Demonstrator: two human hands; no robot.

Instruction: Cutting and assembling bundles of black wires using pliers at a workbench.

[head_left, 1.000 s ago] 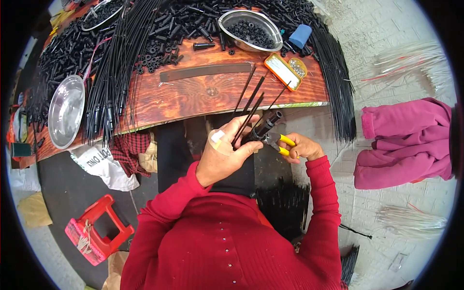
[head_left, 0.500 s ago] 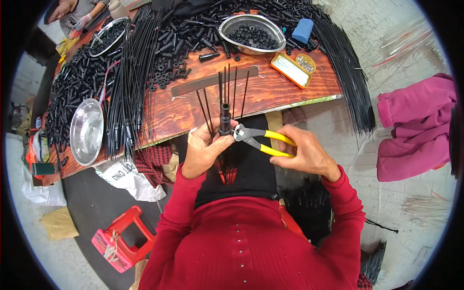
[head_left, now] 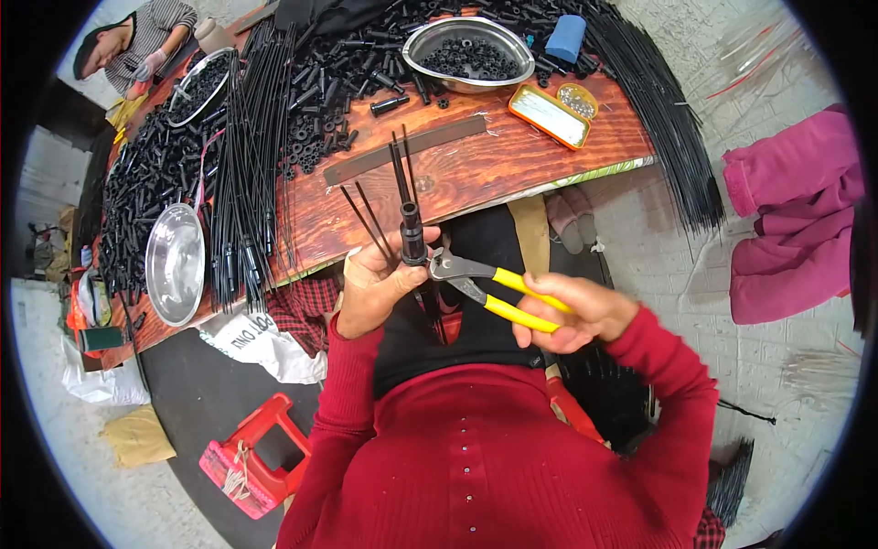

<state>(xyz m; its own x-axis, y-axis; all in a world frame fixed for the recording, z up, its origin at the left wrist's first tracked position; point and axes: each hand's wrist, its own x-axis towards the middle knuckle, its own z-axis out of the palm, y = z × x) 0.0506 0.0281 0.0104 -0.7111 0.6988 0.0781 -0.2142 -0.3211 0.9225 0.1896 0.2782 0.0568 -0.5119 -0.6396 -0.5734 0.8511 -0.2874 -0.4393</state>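
Between the thumb and fingers of my left hand (head_left: 370,288) stands a black tubular plastic fitting (head_left: 413,240), held upright together with several thin black rods (head_left: 402,174) that stick up and down past the hand. My right hand (head_left: 581,311) grips the yellow handles of a pair of end-cutting pliers (head_left: 521,302). The pliers' grey jaws touch or lie right beside the fitting's lower right side; whether something sits between them is too small to tell. The handles are spread apart.
Ahead, a wooden table (head_left: 540,169) bears heaps of black fittings (head_left: 146,220), rod bundles (head_left: 242,137), a metal bowl of small rings (head_left: 412,55), an orange box (head_left: 512,105) and a metal strip (head_left: 421,146). A red stool (head_left: 251,457) stands left. Another person (head_left: 165,46) sits far left.
The pliers' handles have spread wider, and my right hand has moved slightly right and down. The rods and fitting in my left hand have shifted a little left; fewer rods show on the right.
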